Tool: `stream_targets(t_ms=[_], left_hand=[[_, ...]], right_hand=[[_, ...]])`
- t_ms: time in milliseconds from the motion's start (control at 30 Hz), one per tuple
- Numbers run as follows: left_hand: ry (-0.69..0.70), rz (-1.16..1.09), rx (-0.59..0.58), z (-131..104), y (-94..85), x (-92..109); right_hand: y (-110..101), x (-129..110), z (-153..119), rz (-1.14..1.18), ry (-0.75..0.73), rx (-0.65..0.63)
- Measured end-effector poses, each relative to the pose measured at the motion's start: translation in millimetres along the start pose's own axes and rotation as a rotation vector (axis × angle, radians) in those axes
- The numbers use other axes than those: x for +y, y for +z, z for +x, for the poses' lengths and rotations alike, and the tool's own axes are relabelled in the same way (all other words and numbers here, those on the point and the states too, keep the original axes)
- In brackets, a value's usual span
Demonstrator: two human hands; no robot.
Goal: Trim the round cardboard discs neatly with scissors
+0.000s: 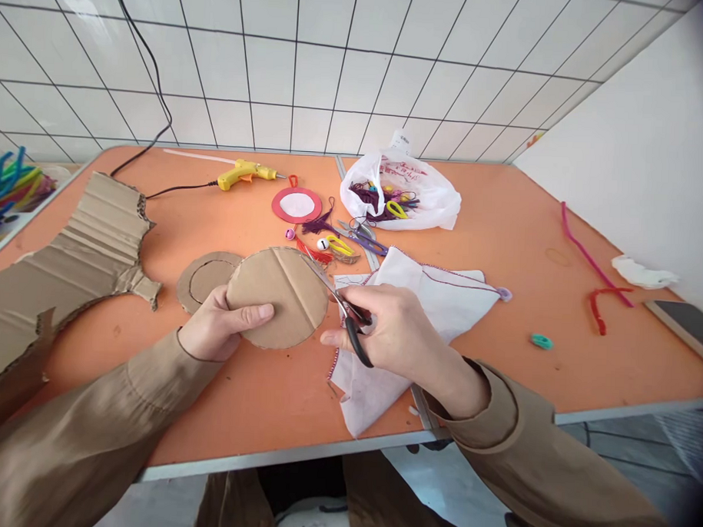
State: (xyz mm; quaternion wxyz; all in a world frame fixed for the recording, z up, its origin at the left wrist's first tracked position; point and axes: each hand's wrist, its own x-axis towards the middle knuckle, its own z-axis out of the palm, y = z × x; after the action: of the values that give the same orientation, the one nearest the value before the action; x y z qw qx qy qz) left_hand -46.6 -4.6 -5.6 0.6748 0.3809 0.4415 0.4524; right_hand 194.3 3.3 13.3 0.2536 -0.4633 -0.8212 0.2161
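Cardboard disc (289, 304), seen on my remote feed, is gripped in my left hand (216, 328), partly covering a second cardboard circle (206, 275). My right hand (398, 327) holds scissors (357, 342), blades at the disc's upper right edge; beyond lies a pink bell (290, 234).

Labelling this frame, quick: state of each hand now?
Left hand: closed, holding the cardboard disc.
Right hand: closed, holding the black-handled scissors, blades at the disc's edge.

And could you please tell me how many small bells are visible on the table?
2: a pink bell just below the red ring, and a white bell right of the pink one. More may be hidden in the plastic bag.
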Motion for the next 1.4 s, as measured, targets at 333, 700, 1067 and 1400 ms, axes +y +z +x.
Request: stream_targets(t_ms=[333,700,1067,1400], left_hand=[[0.022,-0.008,0.011,-0.6,2.5,-0.9],[0.034,0.009,0.019,0.0,2.7,-2.1],[0.037,0.018,0.021,0.2,2.0,-1.8],[0.037,0.03,0.046,0.5,1.6,0.1]], right_hand=[[1.8,0.0,-0.9,-0.079,-0.044,0.031],[1.9,1.5,-2.2,-0.049,-0.069,0.046],[0.6,1.7,-2.6,-0.029,-0.046,0.043],[-1.8,2.7,-1.6,0.059,0.009,-0.001]])
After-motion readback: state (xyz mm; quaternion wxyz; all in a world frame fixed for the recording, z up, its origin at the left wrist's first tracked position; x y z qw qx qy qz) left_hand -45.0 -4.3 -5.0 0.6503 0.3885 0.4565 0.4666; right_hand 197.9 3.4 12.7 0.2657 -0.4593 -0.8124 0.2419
